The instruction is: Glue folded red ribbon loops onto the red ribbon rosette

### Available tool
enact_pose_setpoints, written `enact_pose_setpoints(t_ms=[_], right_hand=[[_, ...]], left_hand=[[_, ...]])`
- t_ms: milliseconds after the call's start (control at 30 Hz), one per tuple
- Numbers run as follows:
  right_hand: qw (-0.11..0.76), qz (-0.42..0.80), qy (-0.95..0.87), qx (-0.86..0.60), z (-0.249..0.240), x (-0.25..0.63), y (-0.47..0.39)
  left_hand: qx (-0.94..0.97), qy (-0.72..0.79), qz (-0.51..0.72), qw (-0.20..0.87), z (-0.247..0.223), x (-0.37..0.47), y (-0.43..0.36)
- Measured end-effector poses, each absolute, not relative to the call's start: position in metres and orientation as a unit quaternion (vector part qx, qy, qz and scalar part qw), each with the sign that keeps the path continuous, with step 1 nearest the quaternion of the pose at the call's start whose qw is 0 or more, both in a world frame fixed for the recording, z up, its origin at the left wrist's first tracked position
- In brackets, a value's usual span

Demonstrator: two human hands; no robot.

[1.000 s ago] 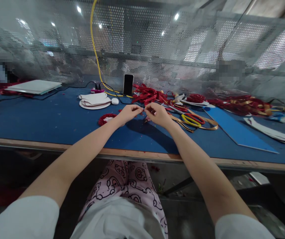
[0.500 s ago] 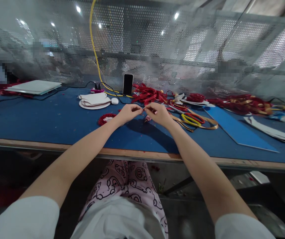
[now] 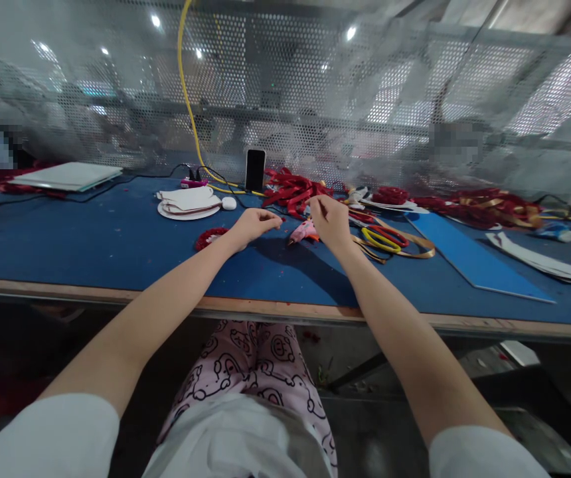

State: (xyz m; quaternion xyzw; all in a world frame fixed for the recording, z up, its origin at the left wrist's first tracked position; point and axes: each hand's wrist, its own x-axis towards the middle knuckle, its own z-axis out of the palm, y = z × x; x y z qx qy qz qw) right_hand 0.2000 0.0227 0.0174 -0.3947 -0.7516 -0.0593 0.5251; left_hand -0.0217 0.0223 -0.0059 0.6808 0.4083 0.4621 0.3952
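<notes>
Left hand [image 3: 255, 227], centre: fingers pinching a small red piece [image 3: 283, 219]. Right hand [image 3: 331, 219], centre: fingers curled narrow, contents indiscernible. Pink glue gun [image 3: 304, 232], centre of frame, on blue surface [image 3: 131, 245].

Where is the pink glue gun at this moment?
Head view, centre: the glue gun lies on the blue table, just left of the right hand.

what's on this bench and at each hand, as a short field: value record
left hand: the left hand pinches a tiny red piece
right hand: the right hand is by the pink glue gun; grip unclear
near left forearm: dark red ring
right of glue gun: scissors with yellow and red handles
behind hands: upright phone, red ribbons
far right: blue board, white strips
</notes>
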Motion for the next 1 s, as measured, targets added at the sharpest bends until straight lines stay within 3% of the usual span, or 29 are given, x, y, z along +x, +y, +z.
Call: enact_pose_setpoints(t_ms=[1000], right_hand=[[0.502, -0.062, -0.751, -0.425, 0.014, 0.201, 0.023]], left_hand=[[0.689, 0.413, 0.453, 0.386, -0.004, -0.021, 0.018]])
